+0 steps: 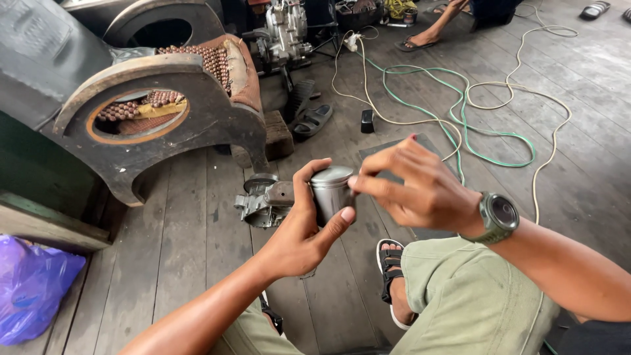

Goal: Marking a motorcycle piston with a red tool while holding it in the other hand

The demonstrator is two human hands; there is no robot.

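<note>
Piston (330, 190) stood upright, axis vertical, clasped in the left hand (299, 227) above the floor (184, 243). Right hand (420, 187), holding nothing, touched its right side with bent fingertips (356, 182).

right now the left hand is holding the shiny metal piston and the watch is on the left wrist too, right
Not quite. In the head view the left hand does grip the shiny metal piston, but the watch sits on the right wrist; the right hand is touching the piston's side.
</note>
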